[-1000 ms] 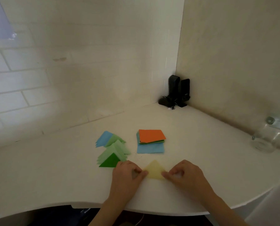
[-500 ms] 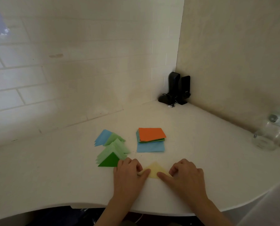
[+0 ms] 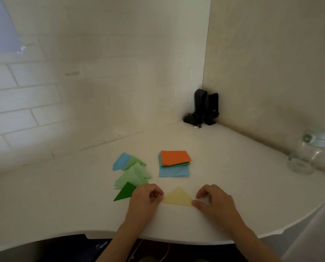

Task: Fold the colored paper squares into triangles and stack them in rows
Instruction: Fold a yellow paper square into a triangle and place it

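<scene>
Hidden: left hand [image 3: 145, 200] covers the dark green triangle's [image 3: 125, 191] 3 o'clock corner.
Hands: both curl, pinching the yellow triangle's [image 3: 177, 197] 9 and 3 o'clock corners; right hand [image 3: 213, 202].
Place: 6 o'clock of the square stack [image 3: 174, 160].
Change: hands spread apart, exposing more yellow.

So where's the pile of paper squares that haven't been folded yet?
In the head view the unfolded stack, orange sheet on top, lies mid-table, right of the row of folded triangles and beyond the yellow triangle.
</scene>
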